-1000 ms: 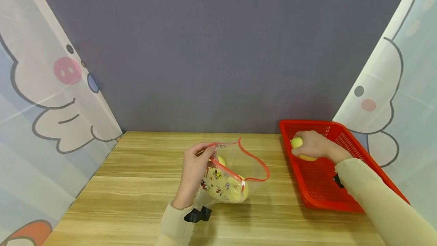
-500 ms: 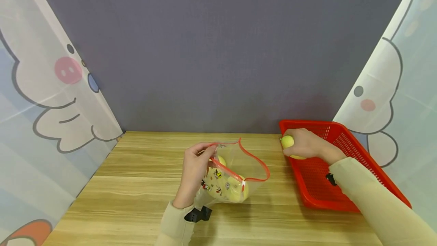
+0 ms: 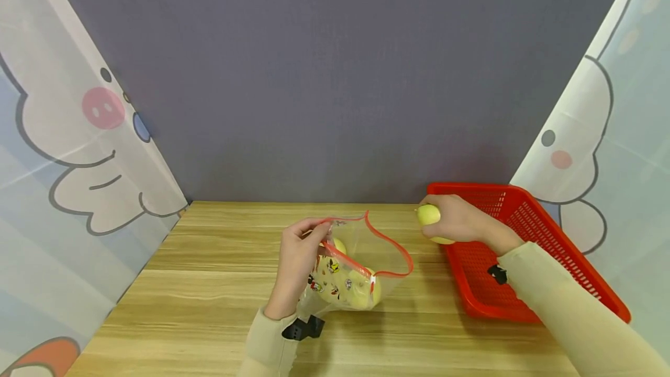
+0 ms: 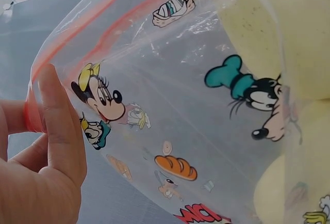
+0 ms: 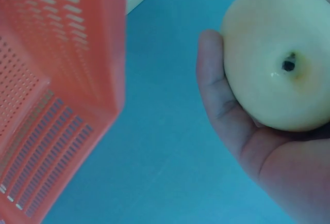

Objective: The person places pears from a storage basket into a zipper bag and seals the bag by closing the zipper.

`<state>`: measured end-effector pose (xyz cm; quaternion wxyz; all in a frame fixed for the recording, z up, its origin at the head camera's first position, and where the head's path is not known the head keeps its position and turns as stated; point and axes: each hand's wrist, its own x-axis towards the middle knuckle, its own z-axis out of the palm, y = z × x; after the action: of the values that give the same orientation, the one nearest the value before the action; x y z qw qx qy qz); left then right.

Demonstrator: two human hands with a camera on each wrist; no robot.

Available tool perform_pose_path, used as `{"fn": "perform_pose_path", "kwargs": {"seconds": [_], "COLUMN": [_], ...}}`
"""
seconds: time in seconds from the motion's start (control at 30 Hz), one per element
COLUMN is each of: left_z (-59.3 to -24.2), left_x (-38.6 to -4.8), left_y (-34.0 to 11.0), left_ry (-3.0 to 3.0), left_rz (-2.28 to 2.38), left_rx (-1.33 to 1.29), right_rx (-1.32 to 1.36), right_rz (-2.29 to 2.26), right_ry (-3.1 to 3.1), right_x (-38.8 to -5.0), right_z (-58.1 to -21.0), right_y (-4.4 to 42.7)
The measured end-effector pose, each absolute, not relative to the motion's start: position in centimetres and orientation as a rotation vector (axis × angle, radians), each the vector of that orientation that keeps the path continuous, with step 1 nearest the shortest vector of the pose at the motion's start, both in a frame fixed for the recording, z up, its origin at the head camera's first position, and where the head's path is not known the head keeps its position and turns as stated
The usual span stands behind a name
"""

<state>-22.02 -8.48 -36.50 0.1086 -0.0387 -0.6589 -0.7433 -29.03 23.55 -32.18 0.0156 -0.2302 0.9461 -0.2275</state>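
In the head view, my left hand (image 3: 293,260) pinches the red-trimmed rim of a clear zip bag (image 3: 384,258), whose mouth gapes toward the right. Cartoon figures are printed on the bag, and several pale yellow pears (image 3: 361,297) show through its film. The left wrist view shows the thumb and fingers on the red zip strip, with pears (image 4: 304,33) bulging at the right. My right hand (image 3: 460,221) grips a yellow pear (image 3: 428,214) above the basket's left rim, stem pointing left. Its dark blossom end faces the right wrist view, fingers curled round the pear (image 5: 268,33).
A red perforated plastic basket (image 3: 460,292) stands at the right of the wooden table (image 3: 209,284), under the right forearm. Behind the table rises a grey panel (image 3: 335,86). Curtains with cartoon prints hang on both sides.
My right hand has carried the pear leftward from inside the basket to just past its left rim. The left hand and the bag have stayed in place.
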Motion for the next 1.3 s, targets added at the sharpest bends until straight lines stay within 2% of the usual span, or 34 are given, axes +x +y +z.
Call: {"fn": "perform_pose_path", "kwargs": {"seconds": [0.83,1.3], "left_z": [-36.6,-36.5], "left_x": [-22.1,-21.9], "left_y": [-8.4,-8.4], "left_ry": [-1.941,-1.934], "left_rz": [-2.181,-2.184], "left_rx": [-0.123,-0.123], "right_rx": [-0.813,-0.916], "right_rz": [-0.940,-1.045], "right_ry": [2.908,2.834], "right_x": [-25.9,-24.3], "right_z": [-30.6,-31.2], "right_y": [20.2,18.4]}}
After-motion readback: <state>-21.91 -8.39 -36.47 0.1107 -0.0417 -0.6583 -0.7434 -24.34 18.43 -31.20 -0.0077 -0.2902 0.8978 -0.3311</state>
